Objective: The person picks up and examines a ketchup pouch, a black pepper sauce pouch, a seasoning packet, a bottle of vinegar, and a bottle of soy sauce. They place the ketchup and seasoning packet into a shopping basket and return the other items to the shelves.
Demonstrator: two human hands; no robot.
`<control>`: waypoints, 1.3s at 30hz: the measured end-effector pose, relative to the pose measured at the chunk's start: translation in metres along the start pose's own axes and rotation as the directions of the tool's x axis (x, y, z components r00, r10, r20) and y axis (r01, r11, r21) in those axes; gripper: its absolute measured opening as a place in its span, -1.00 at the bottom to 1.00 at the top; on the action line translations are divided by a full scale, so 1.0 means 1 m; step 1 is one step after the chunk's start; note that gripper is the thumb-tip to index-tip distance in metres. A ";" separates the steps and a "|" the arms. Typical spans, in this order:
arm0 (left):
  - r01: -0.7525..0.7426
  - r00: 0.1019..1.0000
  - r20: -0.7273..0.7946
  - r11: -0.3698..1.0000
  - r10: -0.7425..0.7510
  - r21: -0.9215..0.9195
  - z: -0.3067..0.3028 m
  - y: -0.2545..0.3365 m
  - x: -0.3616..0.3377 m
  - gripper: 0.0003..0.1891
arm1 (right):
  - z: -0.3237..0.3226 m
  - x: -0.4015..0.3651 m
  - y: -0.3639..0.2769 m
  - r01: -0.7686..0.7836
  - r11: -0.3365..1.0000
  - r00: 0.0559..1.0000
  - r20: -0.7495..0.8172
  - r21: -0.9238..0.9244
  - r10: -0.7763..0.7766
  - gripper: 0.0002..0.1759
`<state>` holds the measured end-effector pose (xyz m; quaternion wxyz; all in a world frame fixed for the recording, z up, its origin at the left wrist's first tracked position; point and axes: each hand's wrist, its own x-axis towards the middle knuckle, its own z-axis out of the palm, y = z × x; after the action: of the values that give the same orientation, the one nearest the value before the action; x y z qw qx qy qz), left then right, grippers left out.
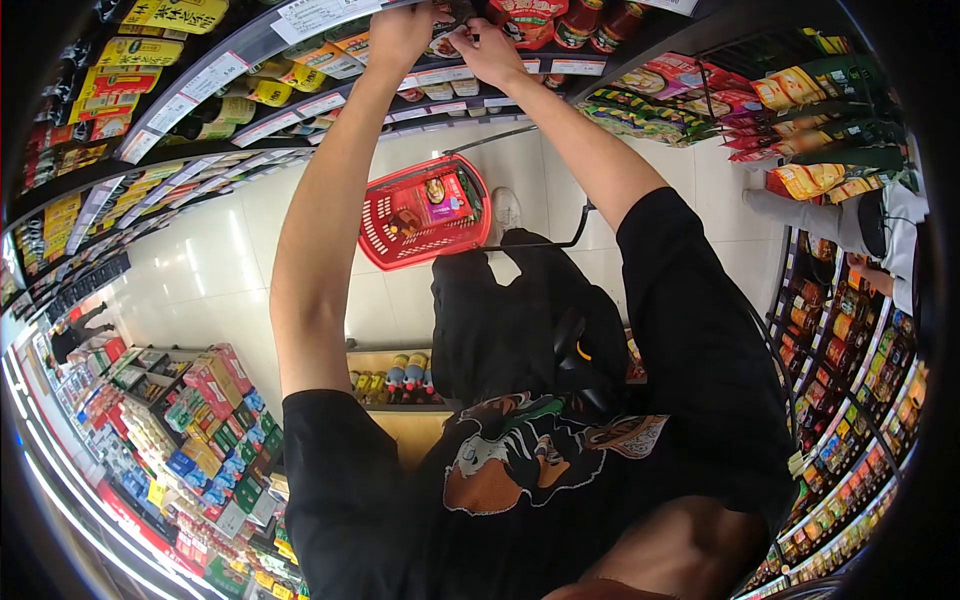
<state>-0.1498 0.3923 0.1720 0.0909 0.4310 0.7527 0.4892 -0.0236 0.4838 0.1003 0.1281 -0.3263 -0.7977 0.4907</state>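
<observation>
Both my arms reach up to a store shelf at the top of the head view. My left hand (402, 38) is at the shelf, its fingers mostly hidden at the frame's top edge. My right hand (487, 52) is beside it, fingers bent in around a small dark package (447, 38) between the two hands. Right of my right hand stand a red pouch (522, 22) and jars with red labels (577, 24). Below, on the floor, sits a red shopping basket (378, 232) holding a red and purple package (443, 196) and a smaller brown item (404, 222).
Shelf edges with price tags (212, 76) curve along the top and left. Hanging packs (800, 88) are at the upper right. Another person (860, 222) stands at the right edge. Bottles (405, 372) sit on a low shelf behind me. Stacked boxes (215, 380) stand lower left.
</observation>
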 end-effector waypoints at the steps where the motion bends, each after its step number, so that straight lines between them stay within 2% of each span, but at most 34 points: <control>1: 0.003 1.000 -0.001 1.000 -0.003 0.001 0.000 -0.002 0.001 -0.79 | 0.000 -0.001 0.000 0.000 1.000 1.000 0.003 0.000 0.000 -0.37; 7: -0.073 0.997 0.034 0.994 0.071 0.078 -0.003 0.019 -0.005 -0.79 | -0.004 -0.011 -0.002 -0.017 0.996 1.000 -0.009 0.085 0.018 -0.33; 9: 0.097 0.995 0.017 0.987 -0.095 -0.130 -0.002 0.025 -0.010 -0.80 | -0.010 -0.018 -0.002 0.004 0.999 1.000 0.027 0.033 -0.005 -0.22; 10: 0.107 0.994 0.015 0.986 -0.106 -0.131 -0.005 0.033 -0.015 -0.80 | -0.008 -0.019 -0.006 0.030 1.000 0.999 0.020 0.004 -0.030 -0.17; 12: 0.067 0.998 0.016 0.981 -0.066 -0.180 -0.012 0.050 -0.030 -0.77 | -0.030 -0.036 -0.021 0.030 0.963 0.978 0.189 0.269 -0.083 -0.41; 13: -0.031 0.996 -0.092 0.987 0.017 -0.158 -0.013 0.059 -0.044 -0.69 | -0.030 -0.050 -0.024 -0.251 0.886 0.956 0.244 0.390 0.163 -0.49; 14: 0.060 0.998 -0.016 0.990 -0.062 -0.124 -0.020 0.064 -0.057 -0.54 | -0.013 -0.044 0.023 0.166 0.985 0.984 -0.055 -0.047 -0.169 -0.17; 16: -0.104 0.991 -0.109 0.962 0.079 -0.254 -0.011 0.059 -0.096 -0.48 | -0.038 -0.084 0.006 0.077 0.989 0.996 0.042 0.128 -0.083 -0.27; 18: 0.005 0.994 -0.100 0.950 -0.038 -0.312 -0.009 0.048 -0.146 -0.54 | -0.048 -0.109 0.027 0.106 0.955 0.986 0.096 0.276 -0.137 -0.39; 20: 0.192 0.961 -0.100 0.881 -0.259 -0.433 -0.004 0.062 -0.197 -0.68 | -0.062 -0.139 0.057 -0.026 0.924 0.971 0.229 0.382 -0.067 -0.51; 22: 0.421 0.901 0.025 0.856 -0.434 -0.300 0.004 0.038 -0.264 -0.76 | -0.070 -0.171 0.103 -0.113 0.972 0.968 0.243 0.207 0.060 -0.59; 24: 0.558 0.803 0.102 0.681 -0.587 -0.474 0.021 0.031 -0.327 -0.79 | -0.070 -0.196 0.167 -0.294 0.944 0.926 0.289 0.149 0.243 -0.56; 26: 0.735 0.674 0.268 0.589 -0.689 -0.336 0.026 0.026 -0.379 -0.79 | -0.070 -0.219 0.227 -0.344 0.938 0.906 0.276 0.040 0.320 -0.56; 27: 0.741 0.667 0.273 0.582 -0.693 -0.335 0.028 0.025 -0.401 -0.79 | -0.073 -0.229 0.242 -0.352 0.935 0.902 0.279 0.036 0.329 -0.56; 29: 0.792 0.597 0.390 0.591 -0.701 -0.151 0.032 0.023 -0.431 -0.75 | -0.076 -0.243 0.260 -0.488 0.859 0.832 0.213 -0.158 0.512 -0.56; 30: 0.798 0.590 0.392 0.583 -0.706 -0.152 0.034 0.024 -0.437 -0.75 | -0.076 -0.249 0.265 -0.492 0.855 0.827 0.218 -0.164 0.518 -0.56; 32: 0.782 0.599 0.391 0.616 -0.699 -0.096 0.035 0.025 -0.450 -0.76 | -0.072 -0.259 0.273 -0.444 0.797 0.860 0.056 -0.409 0.507 -0.59; 33: 0.786 0.594 0.389 0.611 -0.704 -0.094 0.034 0.023 -0.451 -0.76 | -0.072 -0.261 0.274 -0.443 0.797 0.859 0.062 -0.410 0.509 -0.59; 35: 0.797 0.578 0.399 0.597 -0.711 -0.090 0.035 0.017 -0.451 -0.76 | -0.073 -0.264 0.278 -0.414 0.790 0.910 -0.192 -0.452 0.367 -0.62; 38: 0.830 0.552 0.386 0.535 -0.739 -0.162 0.036 0.008 -0.446 -0.76 | -0.069 -0.261 0.269 -0.394 0.812 0.919 -0.156 -0.431 0.363 -0.67; 39: 0.831 0.553 0.379 0.526 -0.742 -0.180 0.038 0.004 -0.443 -0.76 | -0.063 -0.260 0.270 -0.292 0.847 0.956 -0.100 -0.445 0.277 -0.70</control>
<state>0.1447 0.0905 0.0296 0.4722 0.0770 0.7507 0.4556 0.3121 0.4422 -0.0731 -0.0133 -0.4693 -0.8310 0.2983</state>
